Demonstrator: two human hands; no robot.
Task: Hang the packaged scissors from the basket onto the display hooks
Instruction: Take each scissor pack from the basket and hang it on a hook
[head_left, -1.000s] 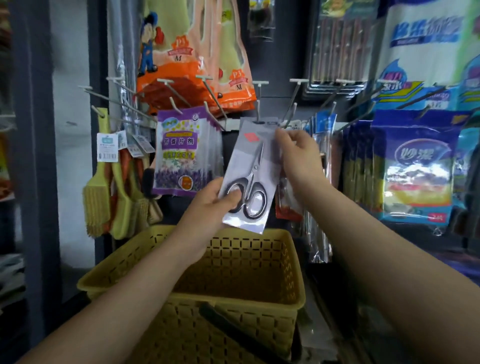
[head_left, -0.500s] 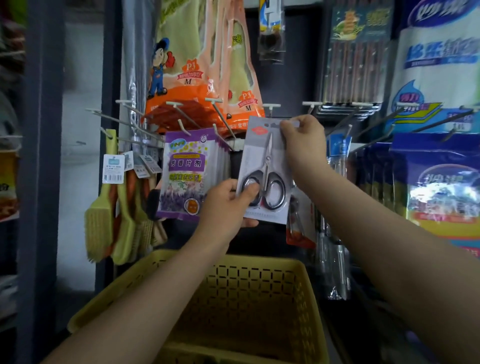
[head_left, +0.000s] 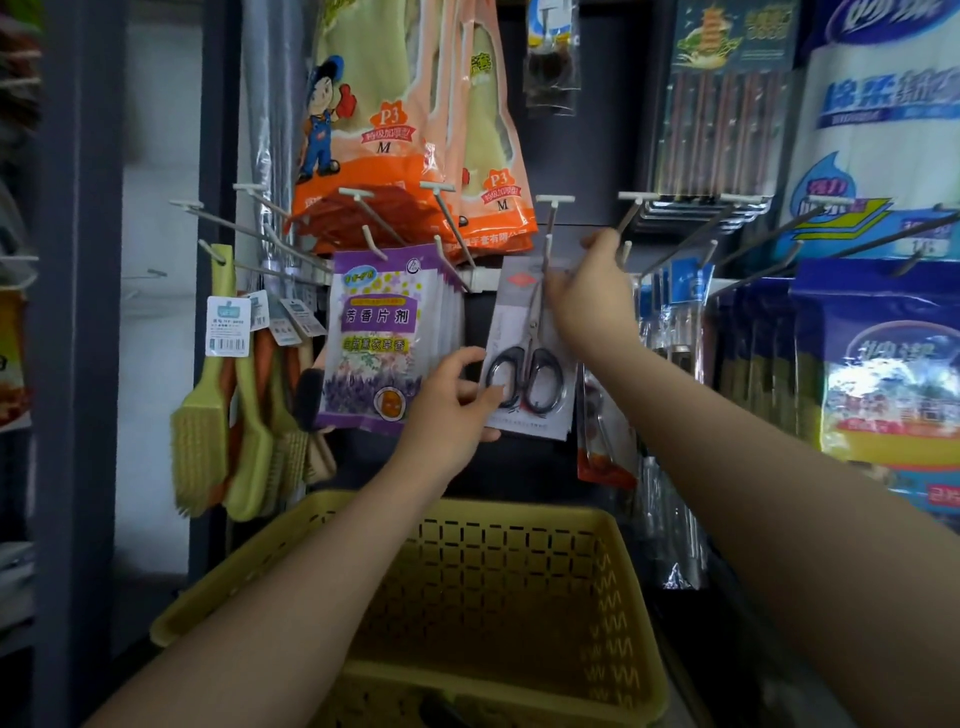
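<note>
A packaged pair of scissors (head_left: 527, 374), black-handled on a grey card, hangs upright at the middle of the display. Its top edge sits at the tip of a white display hook (head_left: 550, 218). My left hand (head_left: 457, 405) pinches the card's lower left corner. My right hand (head_left: 592, 296) grips the card's upper right part and hides that corner. The yellow slotted basket (head_left: 519, 525) stands below my arms; its visible inside shows no packages.
Purple sachet packs (head_left: 379, 338) hang just left of the scissors, with orange glove packs (head_left: 415, 130) above. Green brushes (head_left: 218, 410) hang at far left. Blue packs (head_left: 883, 374) and several bare hooks (head_left: 691, 234) fill the right. A red package (head_left: 605, 441) hangs behind the scissors.
Both hands have raised the scissors pack from above the basket up to the hook's tip. The card has turned upright and moved slightly away from me.
</note>
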